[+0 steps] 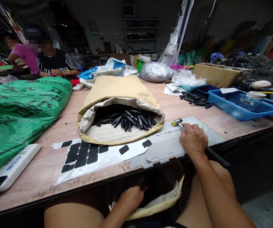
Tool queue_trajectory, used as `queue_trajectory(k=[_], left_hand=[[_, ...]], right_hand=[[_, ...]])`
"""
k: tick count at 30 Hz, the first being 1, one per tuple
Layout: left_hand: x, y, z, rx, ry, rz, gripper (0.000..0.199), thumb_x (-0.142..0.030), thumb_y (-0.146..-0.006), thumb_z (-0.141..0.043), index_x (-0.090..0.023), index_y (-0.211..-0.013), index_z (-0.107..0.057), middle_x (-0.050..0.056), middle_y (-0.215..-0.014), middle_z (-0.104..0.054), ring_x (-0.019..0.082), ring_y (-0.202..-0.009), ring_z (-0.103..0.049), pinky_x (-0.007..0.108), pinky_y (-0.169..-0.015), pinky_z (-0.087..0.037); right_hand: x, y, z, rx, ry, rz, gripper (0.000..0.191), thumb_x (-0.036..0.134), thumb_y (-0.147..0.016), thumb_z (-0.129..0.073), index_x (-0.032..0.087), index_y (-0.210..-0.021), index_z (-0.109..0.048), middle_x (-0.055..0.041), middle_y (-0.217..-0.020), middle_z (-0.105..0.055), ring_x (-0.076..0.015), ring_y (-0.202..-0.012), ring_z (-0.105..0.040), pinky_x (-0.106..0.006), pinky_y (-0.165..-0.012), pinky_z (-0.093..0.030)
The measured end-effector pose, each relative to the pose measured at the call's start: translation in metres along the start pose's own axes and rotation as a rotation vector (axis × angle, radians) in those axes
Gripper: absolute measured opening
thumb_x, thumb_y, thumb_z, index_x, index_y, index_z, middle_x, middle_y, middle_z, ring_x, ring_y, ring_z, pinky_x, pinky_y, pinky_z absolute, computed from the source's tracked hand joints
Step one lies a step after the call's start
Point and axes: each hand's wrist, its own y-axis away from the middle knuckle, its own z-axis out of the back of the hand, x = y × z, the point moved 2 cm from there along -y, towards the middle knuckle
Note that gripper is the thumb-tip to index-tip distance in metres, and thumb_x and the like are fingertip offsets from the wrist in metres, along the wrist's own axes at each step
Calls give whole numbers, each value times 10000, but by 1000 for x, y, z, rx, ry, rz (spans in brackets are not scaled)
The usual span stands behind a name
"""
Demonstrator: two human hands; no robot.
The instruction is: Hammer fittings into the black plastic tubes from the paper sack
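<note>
My right hand (193, 141) is closed round the handle of a small hammer (177, 122) with a yellow-green face and a metal head. The hammer's head lies over a grey board (166, 139) at the table's front edge, and its dark grip sticks out behind my hand. Below the edge, my left hand (133, 196) is at the mouth of a paper sack (160, 204) between my legs. Its fingers look curled, but shadow hides what they hold. On the table, another paper sack (124, 88) lies open towards me, with many black pen-shaped parts (131, 119) inside.
A white sheet with black stickers (83, 153) lies before the sack. Left are a green woven bag (24, 110) and a white power strip (15, 167). Right are loose black parts (195, 98), a blue tray (243, 107) and a cardboard box (218, 74). Two people sit at the back left.
</note>
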Motion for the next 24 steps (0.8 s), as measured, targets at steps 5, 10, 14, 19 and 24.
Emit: queue_trajectory(k=[5,10,14,19,24], left_hand=[[-23,11,6,98,-83,75,395,-476,-834,-585,-329,-1184,-693,182,-1196,-712,436,-1192,-645,536,-923,-469],[-93,46,85,271,-11,-241,284,-531,-836,-673,-383,-1067,-745,30,-956,-760,274,-910,-707,373,-779,-521],[-98,14,184,-168,61,-305,340,-492,-952,-521,-244,-1080,-715,36,-976,-737,219,-888,-668,314,-796,-516],[-53,-65,280,-933,-315,114,409,-377,-915,-553,-208,-1275,-648,131,-1212,-657,322,-1144,-599,418,-972,-480],[-34,-97,295,-875,-393,175,354,-349,-850,-630,-201,-1166,-689,165,-1219,-648,415,-1209,-533,498,-965,-458]], right_hand=[[0,0,-1,-7,4,8,320,285,-982,-493,252,-1226,-697,-103,-1043,-640,-243,-945,-535,-347,-695,-257],[-1,0,-1,-9,2,13,329,294,-984,-487,233,-1230,-695,-111,-1041,-638,-245,-946,-535,-346,-694,-248],[0,0,-1,-9,2,18,326,292,-978,-484,231,-1220,-695,-114,-1032,-635,-245,-943,-533,-350,-693,-244],[0,0,-1,-12,0,29,326,287,-980,-473,230,-1217,-689,-108,-1032,-636,-242,-945,-533,-347,-693,-247],[0,-1,0,-1,1,35,327,276,-980,-466,223,-1219,-682,-111,-1039,-636,-240,-946,-535,-350,-697,-261]])
